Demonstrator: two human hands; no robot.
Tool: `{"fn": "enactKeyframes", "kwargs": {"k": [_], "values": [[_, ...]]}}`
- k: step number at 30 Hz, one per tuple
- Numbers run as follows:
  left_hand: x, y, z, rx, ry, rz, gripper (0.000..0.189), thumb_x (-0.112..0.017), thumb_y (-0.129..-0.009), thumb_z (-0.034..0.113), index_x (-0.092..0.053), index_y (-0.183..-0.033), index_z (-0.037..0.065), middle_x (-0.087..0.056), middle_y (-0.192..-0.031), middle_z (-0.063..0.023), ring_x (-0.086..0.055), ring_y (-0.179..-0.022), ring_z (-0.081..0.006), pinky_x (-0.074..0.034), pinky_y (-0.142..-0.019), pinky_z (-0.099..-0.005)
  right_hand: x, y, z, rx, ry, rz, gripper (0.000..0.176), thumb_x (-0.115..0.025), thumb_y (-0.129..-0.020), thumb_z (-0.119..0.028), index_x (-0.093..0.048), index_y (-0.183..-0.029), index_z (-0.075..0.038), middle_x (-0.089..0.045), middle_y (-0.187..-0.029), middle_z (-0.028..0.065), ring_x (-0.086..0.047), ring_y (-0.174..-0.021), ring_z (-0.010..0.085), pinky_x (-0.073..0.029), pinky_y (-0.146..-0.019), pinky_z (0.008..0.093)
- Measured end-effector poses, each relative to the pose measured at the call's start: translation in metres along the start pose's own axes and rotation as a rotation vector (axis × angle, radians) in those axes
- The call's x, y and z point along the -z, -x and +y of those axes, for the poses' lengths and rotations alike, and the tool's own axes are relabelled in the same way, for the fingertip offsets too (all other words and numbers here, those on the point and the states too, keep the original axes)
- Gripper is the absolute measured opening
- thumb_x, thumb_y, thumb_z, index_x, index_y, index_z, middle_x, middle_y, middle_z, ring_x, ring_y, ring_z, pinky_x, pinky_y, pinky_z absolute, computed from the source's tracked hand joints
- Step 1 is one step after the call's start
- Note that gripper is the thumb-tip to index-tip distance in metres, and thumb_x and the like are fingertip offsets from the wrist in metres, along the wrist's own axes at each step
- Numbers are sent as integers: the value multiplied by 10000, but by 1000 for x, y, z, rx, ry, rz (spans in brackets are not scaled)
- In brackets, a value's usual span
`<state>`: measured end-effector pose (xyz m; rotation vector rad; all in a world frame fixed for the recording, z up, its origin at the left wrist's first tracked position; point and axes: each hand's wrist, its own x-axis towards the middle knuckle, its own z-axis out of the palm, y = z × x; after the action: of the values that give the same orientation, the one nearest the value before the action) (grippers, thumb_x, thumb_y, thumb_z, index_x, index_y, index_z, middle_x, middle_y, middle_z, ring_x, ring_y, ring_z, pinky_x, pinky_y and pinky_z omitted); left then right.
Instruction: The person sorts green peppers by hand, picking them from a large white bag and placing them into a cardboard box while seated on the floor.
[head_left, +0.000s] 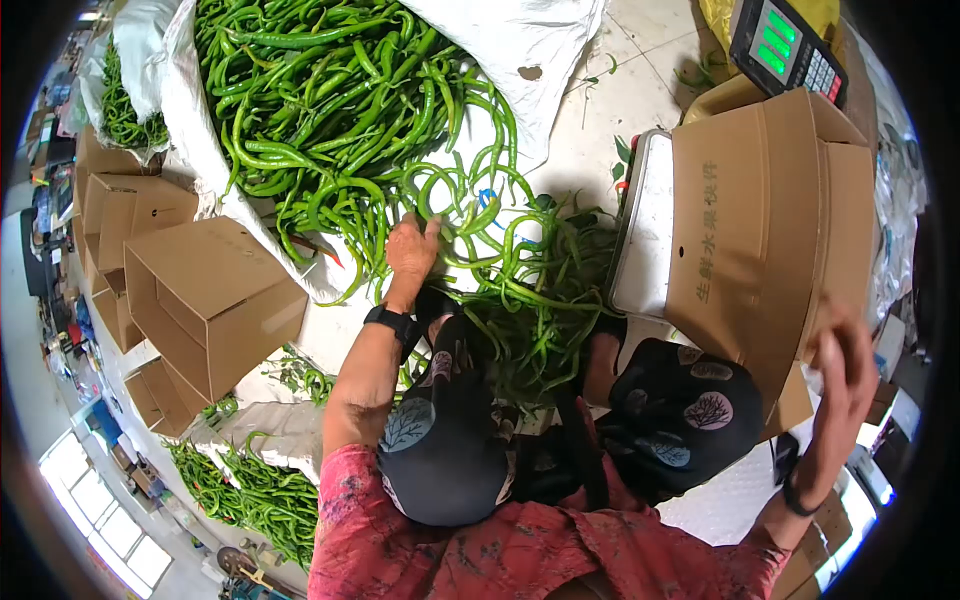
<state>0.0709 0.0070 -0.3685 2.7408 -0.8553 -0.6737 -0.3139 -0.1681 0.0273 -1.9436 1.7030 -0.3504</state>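
A large heap of long green chili peppers (pixel 330 95) spills from a white woven sack (pixel 185 95) onto the floor. At its near edge is my left hand (pixel 408 258), palm down, with thumb and fingers around a curved green chili pepper (pixel 424 196). Loose peppers lie to its right, and more peppers (pixel 545 340) sit between my legs. On the far right my right hand (pixel 845 365), somewhat blurred, is raised beside a cardboard box (pixel 740 230) with printed characters. Its fingers are apart and I see nothing in them. The box rests on a scale platform (pixel 645 220).
A scale display (pixel 785 45) with green digits stands behind the box. Several open cardboard boxes (pixel 215 300) are at left. More peppers lie in a sack (pixel 135 100) at upper left and in a pile (pixel 250 490) at lower left.
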Motion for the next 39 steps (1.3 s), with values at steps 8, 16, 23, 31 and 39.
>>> {"fn": "enactKeyframes", "kwargs": {"k": [8,16,23,31,39], "values": [[-7,-17,-15,316,1187,-88,76,-691,-841,74,-663,-900,36,-629,-771,7,-509,-590,-93,-365,-496,-250,-53,60,-76,90,-711,-672,122,-646,-745,-50,-640,-812,53,-657,-863,216,-609,-558,170,-503,-538,257],[52,42,-48,-41,764,-425,173,-697,-874,152,-591,-765,69,-647,-900,-45,-558,-796,-122,-412,-728,-246,-98,39,-67,-209,-1063,-791,150,-543,-902,-34,-614,-978,74,-660,-950,152,-547,-599,107,-482,-723,246],[6,47,-13,-697,-390,220,283,-606,-806,86,-584,-1083,32,-507,-1326,-131,-406,-1307,-342,-340,-1017,-489,-111,37,-65,-263,-1073,-894,170,-565,-929,-77,-607,-1029,54,-668,-959,125,-548,-610,84,-461,-703,199],[14,15,-6,-749,-460,173,444,-561,-849,87,-489,-1284,39,-511,-1288,-157,-347,-1372,-363,-301,-1064,-507,-110,33,-62,-240,-1002,-913,164,-572,-931,-71,-629,-1033,45,-667,-876,81,-569,-660,81,-393,-949,229],[-20,6,-11,-820,-386,109,620,-531,-854,72,-362,-1450,82,-521,-1248,-189,-385,-1323,-354,-294,-1071,-508,-111,31,-66,-201,-964,-947,141,-566,-924,-39,-626,-1016,50,-654,-838,64,-585,-675,85,-186,-1124,254]]}}
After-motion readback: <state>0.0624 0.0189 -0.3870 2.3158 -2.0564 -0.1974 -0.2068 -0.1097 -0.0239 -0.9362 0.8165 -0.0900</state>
